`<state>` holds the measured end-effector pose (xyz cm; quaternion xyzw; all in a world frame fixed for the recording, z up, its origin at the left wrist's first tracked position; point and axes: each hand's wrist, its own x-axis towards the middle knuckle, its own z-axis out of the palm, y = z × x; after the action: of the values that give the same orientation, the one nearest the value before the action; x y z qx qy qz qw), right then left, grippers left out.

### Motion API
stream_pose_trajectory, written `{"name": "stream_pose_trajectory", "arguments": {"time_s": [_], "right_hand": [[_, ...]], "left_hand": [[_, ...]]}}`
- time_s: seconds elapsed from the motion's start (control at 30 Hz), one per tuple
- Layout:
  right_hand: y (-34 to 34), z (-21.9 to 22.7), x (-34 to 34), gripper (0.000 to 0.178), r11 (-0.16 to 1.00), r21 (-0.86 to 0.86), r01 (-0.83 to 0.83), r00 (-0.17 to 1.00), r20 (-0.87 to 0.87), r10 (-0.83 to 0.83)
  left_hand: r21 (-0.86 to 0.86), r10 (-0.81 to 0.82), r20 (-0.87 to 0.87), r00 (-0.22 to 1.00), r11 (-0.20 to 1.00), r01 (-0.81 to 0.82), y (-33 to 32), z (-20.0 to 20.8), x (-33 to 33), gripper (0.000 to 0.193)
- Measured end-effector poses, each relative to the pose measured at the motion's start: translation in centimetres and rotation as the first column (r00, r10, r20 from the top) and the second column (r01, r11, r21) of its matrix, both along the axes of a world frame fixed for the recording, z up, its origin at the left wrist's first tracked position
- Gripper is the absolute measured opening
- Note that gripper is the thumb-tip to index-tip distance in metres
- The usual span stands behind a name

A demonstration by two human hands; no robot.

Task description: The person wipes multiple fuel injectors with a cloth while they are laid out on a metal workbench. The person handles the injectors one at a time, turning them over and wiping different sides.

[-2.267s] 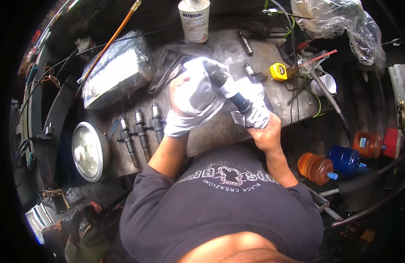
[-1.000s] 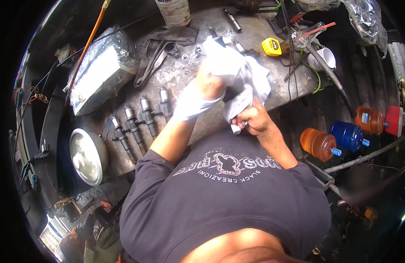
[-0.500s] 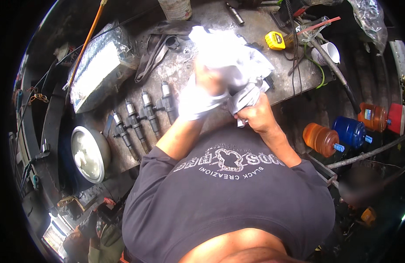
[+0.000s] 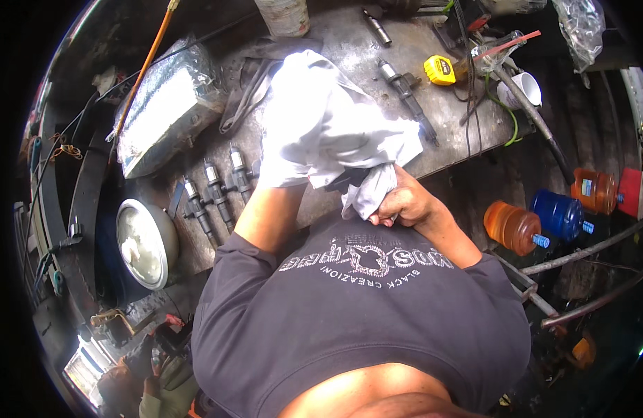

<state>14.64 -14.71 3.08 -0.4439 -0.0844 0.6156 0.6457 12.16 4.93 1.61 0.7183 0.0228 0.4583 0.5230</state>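
A white cloth (image 4: 328,111), overexposed in places, hangs in front of me above the metal bench. My right hand (image 4: 404,202) is closed round a bunched, greyer end of this cloth. The cloth drapes over my left hand and hides its fingers; only the left wrist (image 4: 281,198) shows below it. A small dark patch shows under the cloth between the hands; I cannot make out what it is. Several fuel injectors (image 4: 215,191) lie side by side left of my left forearm, partly covered by the cloth. Another injector (image 4: 407,97) lies beyond my right hand.
A plastic-wrapped box (image 4: 168,118) and a round metal bowl (image 4: 144,244) are at the left. A yellow tape measure (image 4: 440,70), a metal cylinder (image 4: 376,28), a white cup (image 4: 520,90) and a dark rag (image 4: 248,90) lie farther off. Large water bottles (image 4: 513,228) stand at the right.
The cloth has spread out and shifted left, covering my left hand, which showed blurred before. The injector beyond my right hand is now uncovered. My right hand keeps its hold, slightly lower.
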Motion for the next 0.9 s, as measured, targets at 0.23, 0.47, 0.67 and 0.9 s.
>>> {"name": "stream_pose_trajectory", "arguments": {"time_s": [0.23, 0.47, 0.67, 0.9], "right_hand": [[0.8, 1.1, 0.4, 0.037, 0.991, 0.010, -0.137, 0.989, 0.055, 0.136], [0.6, 0.4, 0.1, 0.049, 0.997, -0.007, -0.079, 0.997, 0.024, 0.079], [0.9, 0.0, 0.5, 0.017, 0.988, -0.002, -0.155, 0.959, 0.241, 0.151], [1.0, 0.6, 1.1, 0.015, 0.993, 0.008, -0.122, 0.947, 0.300, 0.114]], "left_hand": [[-0.566, -0.567, 0.638, 0.521, 0.114, 0.817, 1.8, 2.6, -1.0, 0.048], [-0.601, -0.486, 0.558, 0.672, 0.321, 0.732, -0.5, 2.1, -0.6, 0.053], [-0.572, -0.576, 0.576, 0.580, 0.222, 0.790, -0.7, 3.2, -1.4, 0.079], [-0.577, -0.457, 0.229, 0.860, 0.648, 0.498, -0.5, 2.7, -0.9, 0.069]]}}
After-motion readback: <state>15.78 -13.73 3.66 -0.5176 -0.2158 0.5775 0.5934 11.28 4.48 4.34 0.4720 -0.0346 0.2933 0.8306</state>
